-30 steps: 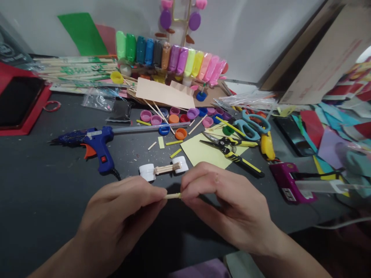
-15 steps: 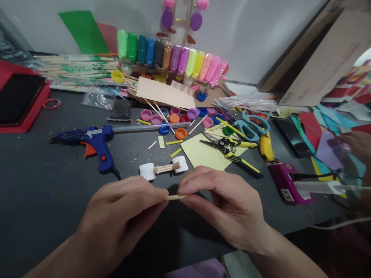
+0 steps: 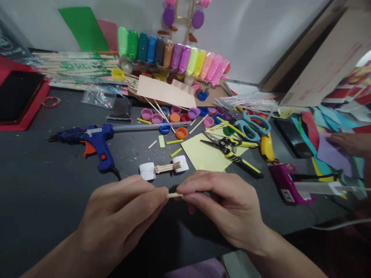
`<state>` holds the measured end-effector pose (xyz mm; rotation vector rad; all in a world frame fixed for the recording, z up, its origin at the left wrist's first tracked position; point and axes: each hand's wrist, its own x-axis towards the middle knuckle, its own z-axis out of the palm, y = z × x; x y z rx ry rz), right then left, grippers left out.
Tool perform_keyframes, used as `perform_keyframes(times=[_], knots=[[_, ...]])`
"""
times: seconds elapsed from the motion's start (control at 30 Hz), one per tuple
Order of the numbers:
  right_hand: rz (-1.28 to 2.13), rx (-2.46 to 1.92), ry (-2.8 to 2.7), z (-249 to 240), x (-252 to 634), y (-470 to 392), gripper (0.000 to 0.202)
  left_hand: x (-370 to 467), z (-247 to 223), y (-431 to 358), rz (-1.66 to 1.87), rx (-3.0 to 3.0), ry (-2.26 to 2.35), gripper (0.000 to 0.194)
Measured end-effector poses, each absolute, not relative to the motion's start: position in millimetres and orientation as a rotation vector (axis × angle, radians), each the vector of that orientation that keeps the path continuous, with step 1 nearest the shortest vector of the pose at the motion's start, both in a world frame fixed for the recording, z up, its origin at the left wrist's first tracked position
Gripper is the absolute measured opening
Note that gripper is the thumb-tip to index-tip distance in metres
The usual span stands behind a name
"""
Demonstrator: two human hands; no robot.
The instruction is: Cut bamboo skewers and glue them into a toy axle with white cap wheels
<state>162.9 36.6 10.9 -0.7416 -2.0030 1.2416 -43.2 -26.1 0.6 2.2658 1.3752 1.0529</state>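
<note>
Between my two hands runs a thin pale wooden stick (image 3: 174,195), its ends hidden in my fingers. My left hand (image 3: 124,216) pinches its left end between thumb and forefinger. The fingertips of my right hand (image 3: 226,208) close on the other end, where a small yellowish bit shows. Just beyond my hands on the dark table lies a small piece of short sticks (image 3: 168,168) joined between two white bottle caps (image 3: 147,171). Thin yellow strips (image 3: 176,152) and a short stick piece (image 3: 152,144) lie a little farther back.
A blue glue gun (image 3: 101,144) lies left. Yellow-black pruning shears (image 3: 232,148) rest on pale yellow paper (image 3: 199,154), with blue scissors (image 3: 249,129) behind. Coloured bottle caps (image 3: 174,118) are scattered at the centre. A purple power strip (image 3: 290,185) and another person's hand (image 3: 352,143) are at right.
My right fingers have shifted slightly on the stick, and a lower finger shows beneath. At far right, the other person's hand has moved left a little over the purple paper.
</note>
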Motion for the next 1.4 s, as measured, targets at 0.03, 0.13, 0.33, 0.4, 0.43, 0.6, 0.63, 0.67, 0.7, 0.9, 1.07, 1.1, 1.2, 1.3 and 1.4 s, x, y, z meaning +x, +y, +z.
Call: perform_keyframes(times=[0.03, 0.13, 0.33, 0.4, 0.43, 0.6, 0.63, 0.67, 0.7, 0.9, 1.07, 1.1, 1.2, 1.3, 1.4], knots=[[1.254, -0.76, -1.991, 11.6, 162.1, 36.5, 0.011, -43.2, -0.8, -26.9, 1.043, 2.288, 1.395, 0.01], [1.342, -0.845, -1.932, 14.5, 159.5, 35.3, 0.008, -44.3, -4.2, -29.3, 1.023, 2.335, 1.428, 0.012], [1.532, -0.955, -1.74, 14.1, 155.2, 31.1, 0.006, -48.1, -1.9, -28.7, 1.027, 2.494, 1.318, 0.015], [1.519, -0.928, -1.739, 12.2, 155.2, 30.4, 0.008, -47.6, -0.5, -28.1, 1.01, 2.427, 1.348, 0.012], [1.501, -0.899, -1.76, 11.5, 155.5, 30.4, 0.009, -47.2, -0.2, -28.1, 1.008, 2.39, 1.359, 0.01], [1.403, -0.902, -1.851, 12.2, 159.9, 33.7, 0.019, -45.8, -1.8, -28.6, 1.059, 2.345, 1.377, 0.009], [1.386, -0.933, -1.86, 13.0, 161.1, 34.6, 0.018, -45.9, -2.0, -28.5, 1.06, 2.35, 1.384, 0.009], [1.368, -0.958, -1.873, 13.8, 162.2, 35.4, 0.015, -46.0, -2.1, -28.3, 1.061, 2.353, 1.384, 0.009], [1.352, -0.97, -1.889, 14.4, 163.1, 36.1, 0.011, -46.1, -2.1, -28.0, 1.059, 2.353, 1.382, 0.009], [1.333, -0.943, -1.925, 13.5, 163.2, 36.1, 0.01, -45.9, -1.6, -27.6, 1.056, 2.331, 1.357, 0.011], [1.296, -0.901, -1.933, 12.1, 161.5, 35.5, 0.007, -46.4, -2.9, -29.4, 1.061, 2.323, 1.369, 0.01], [1.285, -0.891, -1.937, 12.1, 161.3, 35.6, 0.007, -46.4, -2.8, -29.5, 1.061, 2.322, 1.362, 0.01], [1.268, -0.865, -1.949, 12.2, 160.3, 36.0, 0.006, -46.3, -1.9, -28.8, 1.041, 2.318, 1.363, 0.011], [1.256, -0.856, -1.962, 12.2, 159.0, 36.0, 0.007, -46.1, -1.4, -27.3, 1.038, 2.331, 1.364, 0.011], [1.248, -0.852, -1.969, 12.2, 158.4, 36.2, 0.008, -45.8, -1.8, -26.3, 1.022, 2.342, 1.363, 0.011]])
